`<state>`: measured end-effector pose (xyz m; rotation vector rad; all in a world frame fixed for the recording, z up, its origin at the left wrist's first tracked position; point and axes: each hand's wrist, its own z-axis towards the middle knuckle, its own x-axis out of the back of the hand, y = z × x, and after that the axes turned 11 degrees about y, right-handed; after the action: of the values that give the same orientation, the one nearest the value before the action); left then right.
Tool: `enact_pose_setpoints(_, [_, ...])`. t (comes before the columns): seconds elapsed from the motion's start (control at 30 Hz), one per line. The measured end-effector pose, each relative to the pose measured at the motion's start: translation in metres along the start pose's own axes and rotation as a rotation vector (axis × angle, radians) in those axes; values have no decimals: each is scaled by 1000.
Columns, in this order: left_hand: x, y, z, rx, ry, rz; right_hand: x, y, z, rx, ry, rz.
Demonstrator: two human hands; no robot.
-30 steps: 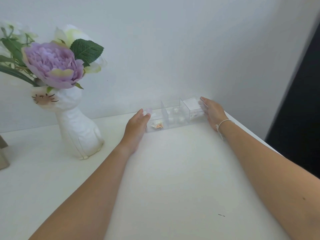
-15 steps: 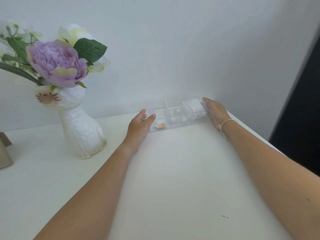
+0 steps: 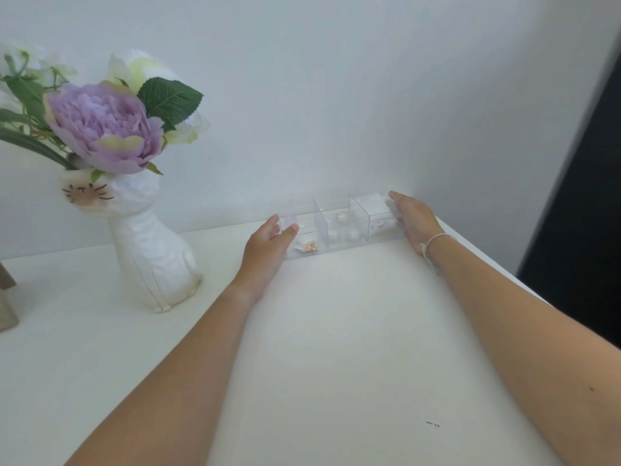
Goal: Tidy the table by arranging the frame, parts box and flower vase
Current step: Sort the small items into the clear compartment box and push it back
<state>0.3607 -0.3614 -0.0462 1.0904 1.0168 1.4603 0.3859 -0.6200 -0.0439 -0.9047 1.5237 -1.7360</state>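
Observation:
A clear parts box (image 3: 339, 244) with three compartments lies along the wall at the back of the white table (image 3: 336, 348). My left hand (image 3: 265, 252) pinches the box's left end wall between thumb and fingers. Flat against the right end, with straight fingers, presses my right hand (image 3: 415, 218). A white cat-shaped flower vase (image 3: 151, 250) with a purple bloom (image 3: 100, 127) stands upright to the left, apart from the box. A brown corner of the frame (image 3: 6, 307) shows at the left edge, mostly cut off.
The wall runs right behind the box and the vase. The table's right edge (image 3: 504, 274) slants down beside my right forearm, with a dark gap beyond it. A small dark mark (image 3: 432, 424) sits on the near tabletop.
Both hands have stayed on the ends of the parts box, which has hardly shifted against the wall. The view has drifted slightly, so the vase sits a little further right.

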Motion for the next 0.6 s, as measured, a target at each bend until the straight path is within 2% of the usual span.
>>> enact_pose_setpoints(0.13, [1,-4,2,-10,-1,-20,1,-1,-2,19,-22,-13])
enact_pose_setpoints(0.47, [-1,-7,4,13,18,-32,6,-5,-5,-110,2,208])
enact_pose_setpoints(0.6, [-1,-4,1,17,31,8,6,-4,-11,-92,24,136])
